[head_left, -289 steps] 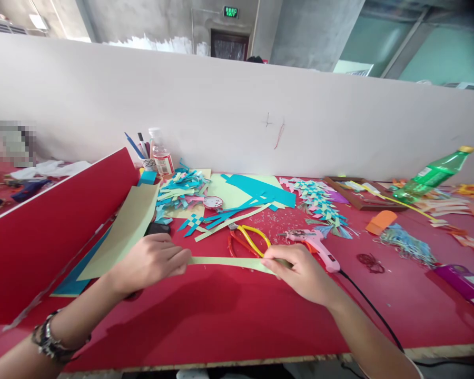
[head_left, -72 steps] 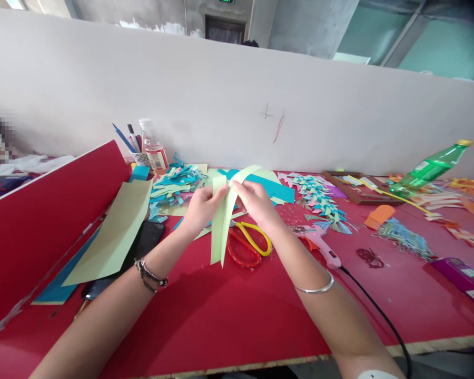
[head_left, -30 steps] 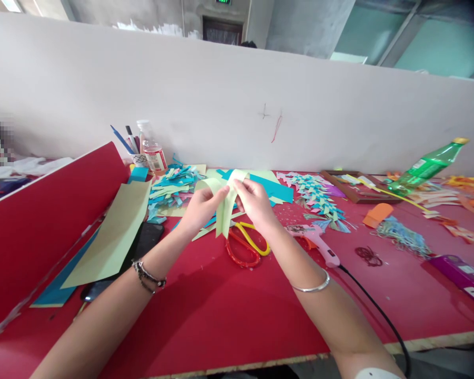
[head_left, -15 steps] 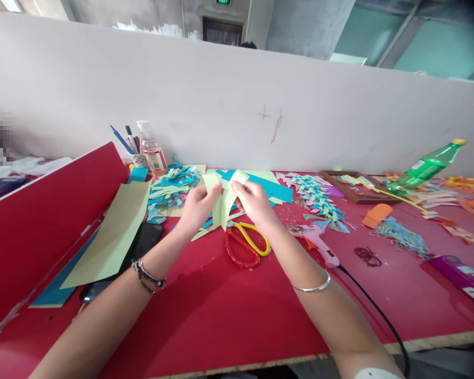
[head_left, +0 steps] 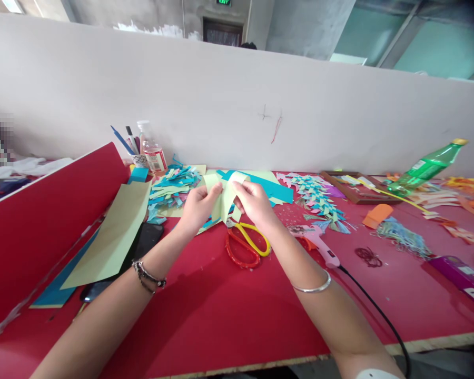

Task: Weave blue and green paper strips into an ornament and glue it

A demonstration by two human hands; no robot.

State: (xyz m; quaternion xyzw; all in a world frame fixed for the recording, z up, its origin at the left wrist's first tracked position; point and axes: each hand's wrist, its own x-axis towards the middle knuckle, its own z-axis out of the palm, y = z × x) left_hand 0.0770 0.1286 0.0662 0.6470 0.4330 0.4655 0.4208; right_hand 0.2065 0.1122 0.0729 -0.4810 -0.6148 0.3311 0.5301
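Observation:
My left hand (head_left: 198, 206) and my right hand (head_left: 254, 202) are raised above the red table (head_left: 229, 316), both pinching a folded light green paper strip (head_left: 223, 199) between thumb and fingers. The strip is bent into short overlapping folds between the two hands. Just below the hands lie scissors (head_left: 247, 244) with yellow and red handles. A pink glue gun (head_left: 318, 244) lies to the right of the scissors.
Green and blue paper sheets (head_left: 114, 237) lean on a red divider (head_left: 43, 221) at left, over a black phone (head_left: 144, 239). Cut blue and green strips (head_left: 174, 188), a pen cup (head_left: 136, 152), a small bottle (head_left: 152, 150), woven paper pieces (head_left: 319, 200) and a green bottle (head_left: 428, 167) stand behind.
The long strip that lay stretched on the table was lifted. Over the last second its hanging ends have grown shorter as both hands fold it tighter.

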